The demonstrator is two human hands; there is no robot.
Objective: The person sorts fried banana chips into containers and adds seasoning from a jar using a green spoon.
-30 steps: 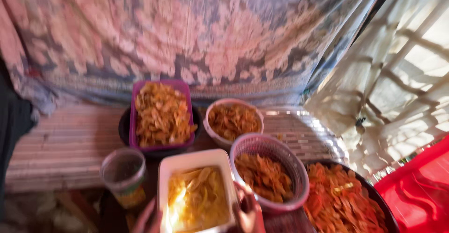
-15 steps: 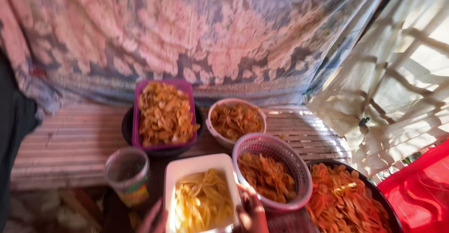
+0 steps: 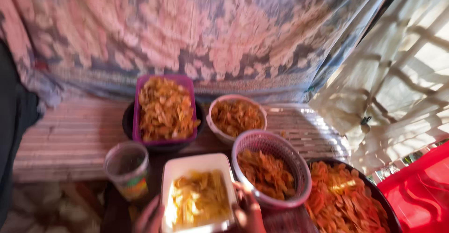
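A white rectangular tray [image 3: 194, 163] of pale yellow chips sits low in the middle of the head view. My left hand [image 3: 148, 216] grips its left lower edge and my right hand [image 3: 249, 210] grips its right lower edge. Only the fingers of both hands show at the bottom of the frame. Beside the tray on the right stands a pink mesh basket [image 3: 290, 156] of orange-brown chips, close to my right hand.
A purple tray [image 3: 138, 121] of chips rests on a dark bowl [image 3: 126, 121] behind. A pale bowl [image 3: 213, 123] of chips, a dark round pan [image 3: 379, 195] of orange chips, a plastic cup [image 3: 126, 170], a red crate [image 3: 418, 195] and a hanging patterned cloth [image 3: 210, 32] surround them.
The view has shifted slightly, with the tray and bowls now a little further right. My hands stay on the white tray.
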